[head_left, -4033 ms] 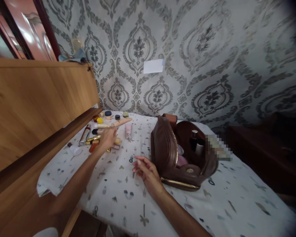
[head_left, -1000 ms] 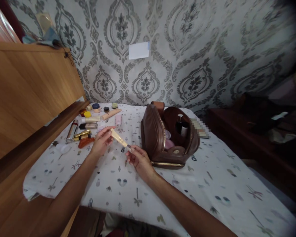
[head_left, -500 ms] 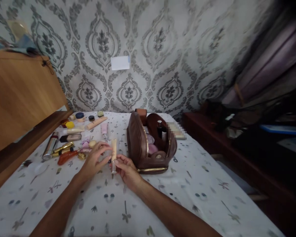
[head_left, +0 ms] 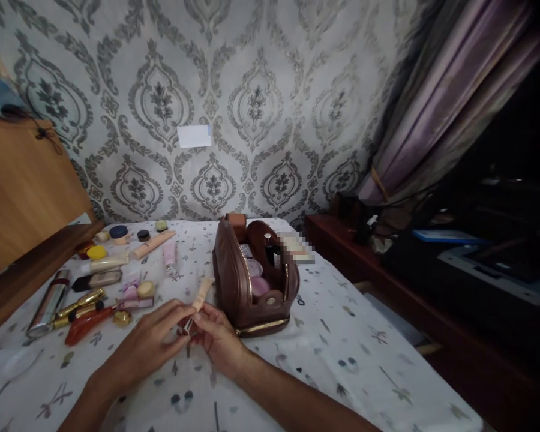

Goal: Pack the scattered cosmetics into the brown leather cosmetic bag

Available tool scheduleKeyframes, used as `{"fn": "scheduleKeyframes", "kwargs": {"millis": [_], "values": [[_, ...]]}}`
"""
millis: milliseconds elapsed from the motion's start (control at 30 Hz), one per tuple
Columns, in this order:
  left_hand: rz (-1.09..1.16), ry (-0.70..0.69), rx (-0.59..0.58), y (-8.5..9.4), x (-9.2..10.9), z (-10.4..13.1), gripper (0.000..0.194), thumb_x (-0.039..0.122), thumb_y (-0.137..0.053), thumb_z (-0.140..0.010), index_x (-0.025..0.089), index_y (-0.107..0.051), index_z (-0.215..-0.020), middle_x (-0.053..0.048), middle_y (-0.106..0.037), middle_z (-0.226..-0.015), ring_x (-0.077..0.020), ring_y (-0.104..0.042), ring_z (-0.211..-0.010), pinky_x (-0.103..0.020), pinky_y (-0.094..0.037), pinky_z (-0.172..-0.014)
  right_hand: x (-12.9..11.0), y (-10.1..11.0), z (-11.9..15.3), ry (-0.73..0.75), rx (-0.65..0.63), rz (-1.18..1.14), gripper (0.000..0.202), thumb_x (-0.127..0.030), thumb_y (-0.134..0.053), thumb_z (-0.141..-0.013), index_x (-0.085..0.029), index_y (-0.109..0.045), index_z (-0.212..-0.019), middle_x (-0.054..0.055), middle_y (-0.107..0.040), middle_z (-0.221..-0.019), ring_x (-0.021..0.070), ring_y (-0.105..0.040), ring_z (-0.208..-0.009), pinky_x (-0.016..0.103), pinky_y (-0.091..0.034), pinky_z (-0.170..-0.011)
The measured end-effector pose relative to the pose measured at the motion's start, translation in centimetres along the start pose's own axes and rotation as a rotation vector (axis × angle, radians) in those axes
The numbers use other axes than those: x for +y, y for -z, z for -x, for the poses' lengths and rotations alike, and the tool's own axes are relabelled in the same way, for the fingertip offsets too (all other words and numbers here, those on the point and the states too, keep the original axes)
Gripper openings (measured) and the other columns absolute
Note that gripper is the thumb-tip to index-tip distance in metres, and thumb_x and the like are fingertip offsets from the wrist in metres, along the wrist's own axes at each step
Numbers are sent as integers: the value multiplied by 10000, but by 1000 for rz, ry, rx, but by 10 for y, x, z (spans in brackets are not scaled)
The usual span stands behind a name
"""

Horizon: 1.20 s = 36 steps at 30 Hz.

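A small beige cosmetic tube [head_left: 202, 293] with a silvery cap tilts between my two hands, just above the cloth. My right hand [head_left: 218, 337] pinches it near the cap from the right. From the left, the curved fingers and thumb of my left hand [head_left: 162, 335] close on the cap end, which they partly hide. Close by on the right stands a brown makeup bag [head_left: 234, 288], its top unzipped. Inside it are a pink round item [head_left: 260, 287], a pale round compact [head_left: 254, 267] and a dark bottle with a silvery top [head_left: 269, 247].
Left of my hands lie several cosmetics, among them a pink tube [head_left: 170, 257], a long peach tube [head_left: 153, 244], an orange-handled item [head_left: 87, 326] and a metallic cylinder [head_left: 49, 303]. A blurred flat item [head_left: 297, 247] lies behind the bag. A patterned cloth [head_left: 324, 372] covers the surface.
My left fingers have closed in on the cap end of the tube. The tube now leans to the right instead of standing nearly upright. The whole view has shifted rightward.
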<state>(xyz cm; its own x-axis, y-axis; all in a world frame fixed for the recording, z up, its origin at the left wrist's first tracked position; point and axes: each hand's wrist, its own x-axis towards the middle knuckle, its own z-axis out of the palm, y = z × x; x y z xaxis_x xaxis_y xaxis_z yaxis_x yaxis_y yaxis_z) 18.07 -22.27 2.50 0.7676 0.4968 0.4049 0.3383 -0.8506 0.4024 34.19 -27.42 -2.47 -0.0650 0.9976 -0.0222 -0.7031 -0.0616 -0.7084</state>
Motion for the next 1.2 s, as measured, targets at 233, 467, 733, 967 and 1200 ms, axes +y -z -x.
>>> {"fn": "scheduleKeyframes", "kwargs": {"millis": [233, 467, 733, 967, 1200], "values": [[-27, 43, 230, 6, -2, -4, 260, 301, -515, -938, 255, -662, -1148, -51, -748, -1039, -225, -714, -908, -290, -550, -797, -2, 1, 0, -47, -9, 14, 466, -484, -835, -670, -152, -662, -948, 64, -743, -789, 163, -691, -679, 212, -447, -542], [181, 216, 543, 44, 4, -45, 206, 362, -603, -882, 218, -641, -1024, -3, -693, -722, -164, -639, -592, -223, -458, -508, -5, 0, 2, -88, 16, 27, 421, -454, -845, -660, -157, -697, -919, 57, -749, -778, 148, -681, -647, 206, -422, -526], [542, 49, 578, 56, 12, -141, 160, 308, -604, -903, 165, -561, -846, 10, -657, -679, -106, -627, -584, -198, -478, -556, -3, 1, 1, -103, 32, 68, 397, -452, -836, -679, -158, -717, -919, 59, -748, -757, 126, -662, -612, 189, -391, -495], [319, 46, 384, 27, 20, -205, 217, 263, -575, -907, 168, -551, -713, 23, -620, -549, -121, -569, -533, -250, -428, -602, -5, 2, 0, -122, 24, 55, 396, -445, -838, -683, -155, -715, -923, 52, -746, -759, 111, -659, -607, 175, -405, -500], [93, 139, 152, 8, 37, -229, 226, 296, -523, -931, 170, -602, -761, -22, -676, -676, -177, -613, -694, -305, -447, -719, -4, 3, -1, -124, 29, 39, 448, -461, -849, -661, -135, -707, -934, 52, -747, -745, 108, -661, -588, 163, -412, -469]]}}
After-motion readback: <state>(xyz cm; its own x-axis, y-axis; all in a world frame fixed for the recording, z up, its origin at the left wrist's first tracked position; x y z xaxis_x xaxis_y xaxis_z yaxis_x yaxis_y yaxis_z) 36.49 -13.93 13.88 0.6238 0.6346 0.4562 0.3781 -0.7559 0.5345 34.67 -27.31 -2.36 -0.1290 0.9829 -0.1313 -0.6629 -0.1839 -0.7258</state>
